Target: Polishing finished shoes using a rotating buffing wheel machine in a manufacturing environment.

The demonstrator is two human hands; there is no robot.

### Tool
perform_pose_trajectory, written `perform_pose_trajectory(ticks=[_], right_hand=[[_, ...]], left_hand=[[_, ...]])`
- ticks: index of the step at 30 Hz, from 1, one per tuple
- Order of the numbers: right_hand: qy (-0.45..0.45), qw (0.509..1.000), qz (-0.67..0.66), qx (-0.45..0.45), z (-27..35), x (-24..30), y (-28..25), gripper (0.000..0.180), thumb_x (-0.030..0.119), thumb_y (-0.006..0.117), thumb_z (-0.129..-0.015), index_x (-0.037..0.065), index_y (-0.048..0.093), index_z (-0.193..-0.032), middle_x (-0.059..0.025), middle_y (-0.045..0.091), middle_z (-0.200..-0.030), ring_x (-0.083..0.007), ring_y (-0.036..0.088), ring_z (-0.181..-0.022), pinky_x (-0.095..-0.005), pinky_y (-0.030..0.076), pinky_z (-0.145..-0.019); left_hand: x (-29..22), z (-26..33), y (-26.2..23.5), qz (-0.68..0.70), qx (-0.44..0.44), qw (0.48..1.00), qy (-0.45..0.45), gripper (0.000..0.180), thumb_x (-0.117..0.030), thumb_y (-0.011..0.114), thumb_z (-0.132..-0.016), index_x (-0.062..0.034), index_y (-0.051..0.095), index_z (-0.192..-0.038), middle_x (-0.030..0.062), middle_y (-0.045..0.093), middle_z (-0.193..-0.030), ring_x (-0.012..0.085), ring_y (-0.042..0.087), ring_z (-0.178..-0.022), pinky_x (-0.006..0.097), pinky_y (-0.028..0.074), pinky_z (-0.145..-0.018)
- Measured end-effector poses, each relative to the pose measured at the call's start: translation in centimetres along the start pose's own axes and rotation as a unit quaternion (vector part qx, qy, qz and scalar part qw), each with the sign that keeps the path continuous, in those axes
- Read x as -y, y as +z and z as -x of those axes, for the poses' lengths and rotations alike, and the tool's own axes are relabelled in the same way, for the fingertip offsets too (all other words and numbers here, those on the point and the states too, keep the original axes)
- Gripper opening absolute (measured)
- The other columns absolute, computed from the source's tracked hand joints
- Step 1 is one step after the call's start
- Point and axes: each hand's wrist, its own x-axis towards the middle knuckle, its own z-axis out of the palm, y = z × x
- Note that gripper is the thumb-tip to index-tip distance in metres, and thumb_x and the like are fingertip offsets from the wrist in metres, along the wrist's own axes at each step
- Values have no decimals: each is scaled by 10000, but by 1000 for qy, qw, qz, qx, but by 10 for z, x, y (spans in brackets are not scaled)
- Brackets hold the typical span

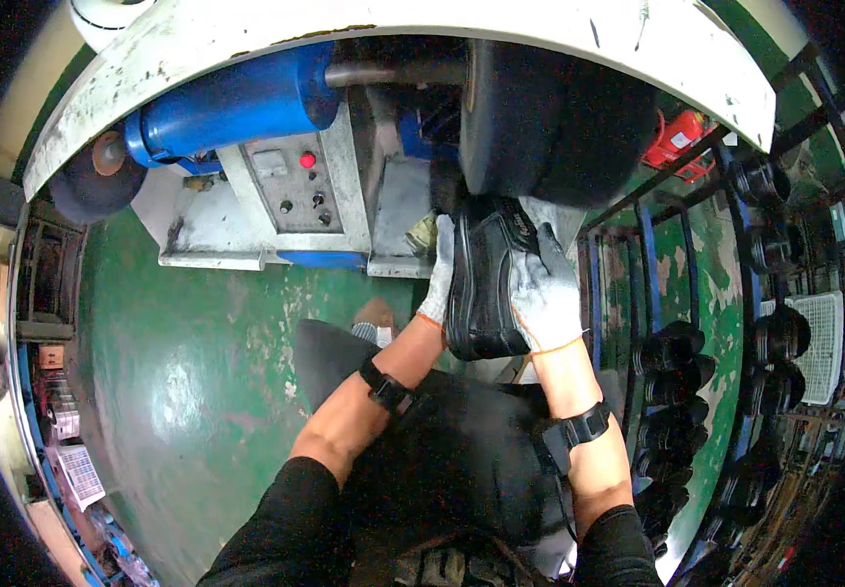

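Note:
A black shoe (481, 284) is held between my two hands, in front of a large dark wheel (559, 127). Its far end reaches the wheel's lower edge; I cannot tell if they touch. My left hand (440, 269), in a white glove with an orange cuff, grips the shoe's left side. On the opposite side, my right hand (548, 298) is closed round it in a matching glove with dark smudges. Part of the fingers of both hands is hidden behind the shoe.
A machine with a blue motor housing (237, 108) and a control panel (295, 181) with a red button stands ahead, under a white hood (442, 18). Racks at right carry several black shoes (672, 372). A red extinguisher (682, 137) is behind them. A smaller wheel (95, 181) is far left.

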Motion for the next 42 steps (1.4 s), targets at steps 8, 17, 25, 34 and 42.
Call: perform_pose_trajectory(ticks=[8,17,25,34,42], right_hand=[[-11,987,-75,-142,-34,-30,-48,260,38,521,-919,-15,599,-1162,-107,638,-1120,-153,603,-1021,-266,479,-938],[61,956,202,-202,-58,5,-24,188,35,527,-900,-31,641,-1034,-149,659,-1053,-253,627,-980,-301,483,-931],[36,770,616,-161,-57,7,6,216,38,476,-909,-3,669,-999,-199,668,-1011,-307,630,-947,-332,490,-834],[-126,341,932,-1,-59,-1,-11,89,80,526,-810,72,591,-750,-114,598,-761,-277,576,-680,-335,478,-636],[-115,357,927,19,-58,-7,-20,64,89,536,-812,61,586,-838,-126,590,-865,-284,561,-785,-369,461,-726]], left_hand=[[-29,-36,12,-97,-22,995,16,783,-689,460,-880,-17,528,-1278,151,619,-1195,275,654,-967,389,533,-897],[-57,-36,51,-100,-72,988,93,726,-600,441,-937,-25,420,-1380,187,547,-1303,357,620,-1047,439,515,-941],[-61,-63,-40,-220,-32,951,214,580,-437,484,-974,-34,418,-1386,144,566,-1268,309,607,-1056,384,503,-927],[-55,-78,-49,-135,-131,973,131,619,-596,468,-935,-50,609,-1189,71,648,-1070,191,620,-934,311,515,-794],[-68,-55,-31,-314,-207,921,99,838,-716,365,-902,-26,505,-1355,92,574,-1279,198,540,-1110,273,398,-972]])
